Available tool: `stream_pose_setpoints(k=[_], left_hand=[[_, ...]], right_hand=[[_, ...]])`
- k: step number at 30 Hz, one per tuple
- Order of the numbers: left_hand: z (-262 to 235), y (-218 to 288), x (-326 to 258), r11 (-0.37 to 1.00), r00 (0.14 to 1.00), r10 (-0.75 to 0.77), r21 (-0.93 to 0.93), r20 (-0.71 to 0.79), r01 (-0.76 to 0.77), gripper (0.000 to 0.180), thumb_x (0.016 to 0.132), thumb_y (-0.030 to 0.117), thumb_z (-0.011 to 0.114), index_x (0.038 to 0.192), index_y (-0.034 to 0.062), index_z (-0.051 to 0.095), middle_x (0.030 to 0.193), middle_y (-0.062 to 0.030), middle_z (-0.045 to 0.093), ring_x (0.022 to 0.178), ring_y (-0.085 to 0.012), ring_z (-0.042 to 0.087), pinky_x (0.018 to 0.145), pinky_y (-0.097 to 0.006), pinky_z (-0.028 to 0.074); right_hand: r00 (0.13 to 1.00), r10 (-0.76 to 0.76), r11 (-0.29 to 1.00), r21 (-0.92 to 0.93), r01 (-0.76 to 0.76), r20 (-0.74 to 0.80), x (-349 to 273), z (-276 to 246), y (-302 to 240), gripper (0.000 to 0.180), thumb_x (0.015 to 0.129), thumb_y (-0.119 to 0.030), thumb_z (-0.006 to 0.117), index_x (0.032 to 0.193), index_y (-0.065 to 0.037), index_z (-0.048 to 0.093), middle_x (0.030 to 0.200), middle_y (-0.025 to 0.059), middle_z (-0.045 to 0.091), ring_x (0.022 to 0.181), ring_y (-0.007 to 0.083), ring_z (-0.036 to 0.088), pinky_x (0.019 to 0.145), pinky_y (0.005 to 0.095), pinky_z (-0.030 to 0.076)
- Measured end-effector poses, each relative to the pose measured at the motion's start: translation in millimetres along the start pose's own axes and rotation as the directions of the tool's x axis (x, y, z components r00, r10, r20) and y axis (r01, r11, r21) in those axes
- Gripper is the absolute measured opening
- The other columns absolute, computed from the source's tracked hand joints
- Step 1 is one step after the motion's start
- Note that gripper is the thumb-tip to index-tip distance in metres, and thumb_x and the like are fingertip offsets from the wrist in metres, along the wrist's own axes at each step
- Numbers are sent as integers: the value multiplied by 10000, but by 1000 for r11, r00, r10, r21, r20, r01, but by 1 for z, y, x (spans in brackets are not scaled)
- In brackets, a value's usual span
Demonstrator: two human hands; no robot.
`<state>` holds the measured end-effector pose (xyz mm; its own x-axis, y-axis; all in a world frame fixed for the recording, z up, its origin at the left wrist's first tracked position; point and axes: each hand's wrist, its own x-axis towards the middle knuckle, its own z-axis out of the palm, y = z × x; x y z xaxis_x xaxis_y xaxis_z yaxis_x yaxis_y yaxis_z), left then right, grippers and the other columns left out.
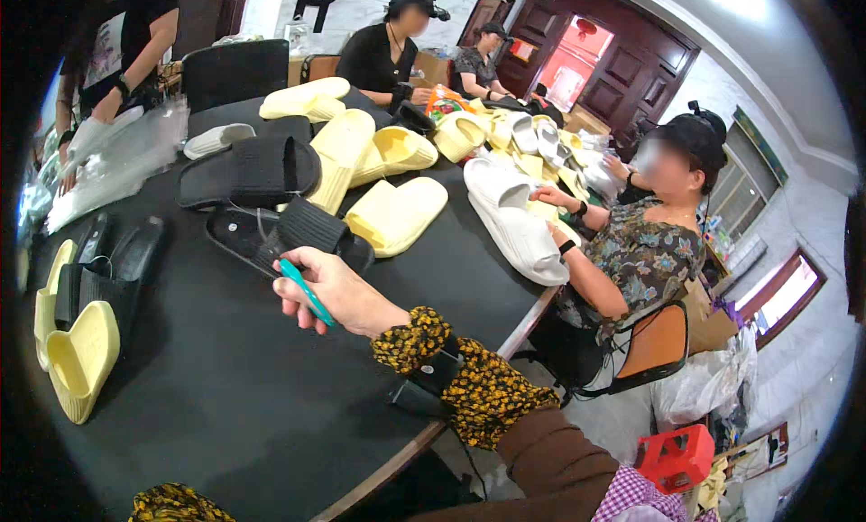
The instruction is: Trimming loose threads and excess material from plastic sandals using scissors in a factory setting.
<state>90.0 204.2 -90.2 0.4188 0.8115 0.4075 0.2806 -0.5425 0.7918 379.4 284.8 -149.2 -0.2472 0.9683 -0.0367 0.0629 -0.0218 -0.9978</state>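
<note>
My right hand (329,292) is closed around a slim teal tool (307,293) whose exact kind I cannot make out. Just beyond its fingers lies a black slide slipper (311,226) with a ribbed strap and a thin clear loop on it. Another black slipper (262,168) rests behind that one. To its right is a pale yellow slipper (397,217). Of my left arm only the patterned sleeve cuff (176,504) shows at the lower edge; the hand itself is out of sight.
Black and yellow slippers (83,351) stand at the table's left. Large white slippers (514,220) lie by the right edge, near a seated co-worker (654,215). More slippers pile up at the back. Clear plastic bags (117,175) lie far left, beside a standing person.
</note>
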Motion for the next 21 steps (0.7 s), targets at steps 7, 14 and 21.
stream_pose_setpoints(k=[7, 14, 21], left_hand=[[-2, -6, -11, 999, 999, -37, -40, 2, 37, 342, 712, 165, 686, 1000, 1, 600, 891, -121, 619, 807, -229, 583, 753, -354, 469], [-3, -7, -8, 997, 999, -50, -66, 11, 51, 314, 722, 162, 675, 985, 4, 604, 878, -123, 620, 791, -233, 586, 740, -355, 473], [-7, -6, -7, 995, 996, -84, -61, 12, 84, 287, 733, 159, 664, 970, 7, 609, 865, -125, 622, 776, -237, 589, 728, -356, 477]], right_hand=[[999, 50, 999, -12, -50, -2, 1, 3, 4, 453, 881, -268, 610, 1216, -9, 449, 762, 38, 591, 543, 67, 556, 416, 195, 437], [997, 79, 997, -13, -79, 8, -3, 1, -2, 432, 880, -243, 610, 1216, -22, 451, 773, 32, 596, 552, 59, 557, 425, 189, 433], [997, 73, 997, 8, -73, 36, -3, 4, 1, 439, 877, -234, 614, 1223, -20, 449, 781, 36, 600, 557, 58, 558, 431, 191, 433]])
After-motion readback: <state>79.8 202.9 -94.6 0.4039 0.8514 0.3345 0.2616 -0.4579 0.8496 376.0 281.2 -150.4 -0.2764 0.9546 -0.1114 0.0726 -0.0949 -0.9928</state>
